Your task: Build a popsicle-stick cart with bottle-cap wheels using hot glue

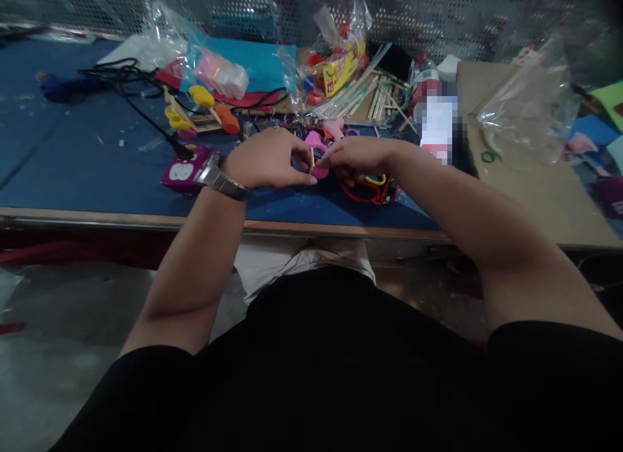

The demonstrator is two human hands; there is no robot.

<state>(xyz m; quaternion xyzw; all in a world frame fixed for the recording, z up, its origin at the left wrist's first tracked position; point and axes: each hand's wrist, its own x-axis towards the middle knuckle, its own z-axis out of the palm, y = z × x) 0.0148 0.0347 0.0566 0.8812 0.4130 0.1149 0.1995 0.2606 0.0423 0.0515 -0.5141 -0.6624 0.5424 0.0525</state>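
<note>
My left hand (272, 158), with a metal watch at its wrist, pinches a short pale wooden stick (312, 158) between thumb and fingers. Close against it, my right hand (357, 156) has its fingertips closed on a small round pink piece (320, 172). Whether stick and pink piece are joined I cannot tell. Just behind the fingers lie another bright pink piece (315, 139) and a pale pink gun-shaped thing (334, 127). Beneath my right hand, partly hidden, is something with red and yellow loops (372, 191).
Left of my left hand stands a purple box (181, 173) with a black cable plugged in. Behind it sits a stick model (207, 122) with yellow and orange pieces. Farther back are loose wooden sticks (382, 98) and plastic bags. Cardboard (530, 192) covers the right side.
</note>
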